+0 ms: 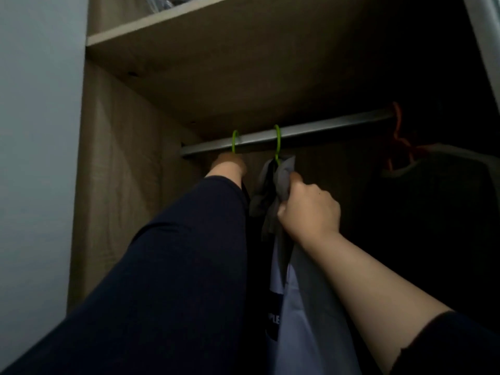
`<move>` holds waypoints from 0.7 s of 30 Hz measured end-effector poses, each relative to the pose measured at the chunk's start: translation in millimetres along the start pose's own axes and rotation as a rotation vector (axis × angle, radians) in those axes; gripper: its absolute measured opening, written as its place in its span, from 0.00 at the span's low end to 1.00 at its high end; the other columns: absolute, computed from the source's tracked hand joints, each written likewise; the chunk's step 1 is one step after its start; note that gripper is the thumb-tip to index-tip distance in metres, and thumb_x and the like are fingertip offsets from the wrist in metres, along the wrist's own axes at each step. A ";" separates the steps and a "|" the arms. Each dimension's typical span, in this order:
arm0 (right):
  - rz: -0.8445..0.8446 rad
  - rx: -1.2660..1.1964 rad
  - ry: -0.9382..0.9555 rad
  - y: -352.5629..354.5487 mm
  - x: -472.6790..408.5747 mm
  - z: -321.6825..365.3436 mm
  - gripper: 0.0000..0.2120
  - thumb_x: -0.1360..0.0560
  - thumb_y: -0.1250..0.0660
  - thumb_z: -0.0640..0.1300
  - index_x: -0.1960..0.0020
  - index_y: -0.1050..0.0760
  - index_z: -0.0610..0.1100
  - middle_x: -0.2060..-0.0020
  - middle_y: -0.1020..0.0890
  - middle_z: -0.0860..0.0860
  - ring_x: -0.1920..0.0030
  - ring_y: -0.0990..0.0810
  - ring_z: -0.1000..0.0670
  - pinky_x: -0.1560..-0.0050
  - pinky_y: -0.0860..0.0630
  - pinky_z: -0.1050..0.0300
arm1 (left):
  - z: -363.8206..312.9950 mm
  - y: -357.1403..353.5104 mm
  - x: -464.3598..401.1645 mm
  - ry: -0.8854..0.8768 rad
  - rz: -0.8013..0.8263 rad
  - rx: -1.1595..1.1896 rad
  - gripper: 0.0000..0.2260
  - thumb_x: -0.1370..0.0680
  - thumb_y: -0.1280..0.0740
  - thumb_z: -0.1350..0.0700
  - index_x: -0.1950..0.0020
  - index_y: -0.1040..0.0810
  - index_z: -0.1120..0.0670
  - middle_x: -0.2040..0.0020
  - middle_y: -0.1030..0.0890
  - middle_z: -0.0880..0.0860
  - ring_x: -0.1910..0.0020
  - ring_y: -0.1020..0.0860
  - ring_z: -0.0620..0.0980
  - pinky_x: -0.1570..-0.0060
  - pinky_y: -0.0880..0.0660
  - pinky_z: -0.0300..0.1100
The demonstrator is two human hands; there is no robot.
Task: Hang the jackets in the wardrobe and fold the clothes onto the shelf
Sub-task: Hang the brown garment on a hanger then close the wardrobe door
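The view is directed upward into the wardrobe, under the wooden shelf (167, 25). A grey rail (311, 128) is seen running from lower left to upper right, and two green hanger hooks are already placed over it. The left hook (234, 140) is met from below by the left hand (230, 165); its fingers are hidden behind the hand itself, so it cannot be told whether they are closed around the hanger. The right hook (277, 140) carries the grey jacket (281, 185), whose collar is bunched and gripped by the right hand (308, 209), with the fingers curled round the cloth. The jacket hangs straight down from the rail, so its long axis is vertical, and it lies between the two arms, nearer to the right hand. An orange hanger (397, 131) with a dark garment (433, 201) is placed well apart, at the right end of the rail. It is judged that the jacket is nearly hung, and that only the collar needs to be released and settled on the hanger.
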State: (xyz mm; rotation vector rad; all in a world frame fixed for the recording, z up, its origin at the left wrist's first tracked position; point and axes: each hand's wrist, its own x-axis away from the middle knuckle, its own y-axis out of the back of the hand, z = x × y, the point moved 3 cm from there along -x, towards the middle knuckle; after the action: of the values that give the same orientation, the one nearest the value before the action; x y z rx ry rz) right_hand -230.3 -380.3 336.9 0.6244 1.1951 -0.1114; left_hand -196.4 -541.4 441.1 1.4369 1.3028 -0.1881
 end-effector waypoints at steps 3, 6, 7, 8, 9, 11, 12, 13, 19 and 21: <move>0.014 -0.016 0.004 0.3 0.7 0.6 0.20 0.25 0.38 0.47 0.34 0.34 0.46 0.46 0.20 0.41 0.45 0.21 0.37 0.55 0.27 0.51 | 1.3 -3.0 4.6 -0.001 0.027 -0.030 0.16 0.21 0.39 0.58 0.34 0.26 0.61 0.35 0.24 0.59 0.37 0.25 0.59 0.42 0.28 0.48; 0.030 -0.035 0.003 1.2 2.2 0.6 0.20 0.25 0.38 0.47 0.35 0.34 0.46 0.47 0.20 0.40 0.46 0.21 0.36 0.55 0.28 0.50 | 0.7 3.3 14.7 -0.019 0.159 -0.104 0.15 0.20 0.40 0.58 0.35 0.27 0.61 0.36 0.25 0.60 0.38 0.25 0.59 0.44 0.28 0.46; 0.034 -0.042 -0.001 1.6 3.1 0.1 0.20 0.25 0.38 0.47 0.34 0.35 0.46 0.47 0.20 0.40 0.45 0.21 0.36 0.54 0.27 0.49 | 0.5 5.2 18.7 -0.025 0.182 -0.131 0.15 0.20 0.40 0.58 0.35 0.27 0.61 0.36 0.25 0.60 0.38 0.25 0.59 0.43 0.28 0.46; 0.033 -0.047 -0.004 1.7 3.0 -0.7 0.20 0.24 0.38 0.47 0.33 0.35 0.46 0.47 0.20 0.40 0.45 0.21 0.36 0.53 0.26 0.49 | -1.3 7.1 22.1 -0.035 0.185 -0.168 0.14 0.20 0.41 0.59 0.35 0.27 0.62 0.36 0.25 0.60 0.38 0.25 0.59 0.42 0.28 0.46; 0.035 -0.055 -0.005 2.4 3.8 -1.2 0.21 0.24 0.38 0.46 0.32 0.36 0.46 0.46 0.20 0.40 0.45 0.21 0.36 0.53 0.26 0.48 | -2.2 9.8 27.3 -0.042 0.184 -0.192 0.14 0.20 0.40 0.59 0.36 0.27 0.62 0.36 0.25 0.60 0.38 0.25 0.59 0.43 0.28 0.47; 0.055 -0.065 -0.002 4.2 8.6 -1.9 0.22 0.23 0.40 0.45 0.30 0.38 0.46 0.47 0.20 0.41 0.46 0.21 0.37 0.55 0.27 0.49 | -0.6 13.7 41.1 -0.030 0.177 -0.228 0.14 0.21 0.40 0.60 0.36 0.27 0.61 0.37 0.25 0.60 0.39 0.25 0.59 0.44 0.27 0.48; 0.063 -0.072 -0.002 4.4 11.8 -2.5 0.22 0.23 0.40 0.44 0.30 0.38 0.46 0.46 0.20 0.41 0.46 0.20 0.37 0.56 0.28 0.50 | 1.0 17.5 51.5 -0.015 0.170 -0.245 0.14 0.21 0.39 0.60 0.36 0.27 0.61 0.38 0.25 0.60 0.40 0.25 0.59 0.45 0.26 0.48; 0.073 -0.083 -0.007 4.8 16.3 -3.7 0.21 0.23 0.40 0.44 0.31 0.38 0.46 0.46 0.20 0.41 0.47 0.20 0.37 0.57 0.29 0.50 | 3.8 20.7 62.1 0.001 0.155 -0.247 0.14 0.22 0.39 0.61 0.36 0.27 0.61 0.38 0.25 0.60 0.40 0.24 0.59 0.46 0.26 0.49; 0.190 -0.148 0.014 5.0 58.0 -7.1 0.33 0.26 0.34 0.44 0.26 0.45 0.51 0.36 0.32 0.45 0.41 0.27 0.40 0.53 0.26 0.47 | 22.6 27.3 144.9 0.015 -0.010 -0.066 0.20 0.23 0.38 0.64 0.31 0.32 0.56 0.41 0.24 0.59 0.43 0.23 0.60 0.45 0.24 0.53; 0.234 -0.127 0.016 6.5 76.8 -4.6 0.36 0.27 0.33 0.45 0.25 0.47 0.53 0.35 0.36 0.45 0.39 0.31 0.41 0.50 0.25 0.46 | 30.3 26.9 177.8 0.042 -0.081 -0.010 0.25 0.23 0.38 0.65 0.27 0.38 0.55 0.40 0.24 0.59 0.43 0.23 0.59 0.46 0.24 0.51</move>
State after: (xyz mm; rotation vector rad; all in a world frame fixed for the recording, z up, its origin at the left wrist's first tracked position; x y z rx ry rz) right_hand -202.2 -354.3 269.9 0.6494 1.1272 0.1655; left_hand -93.2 -454.3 318.6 1.3872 1.3958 -0.2057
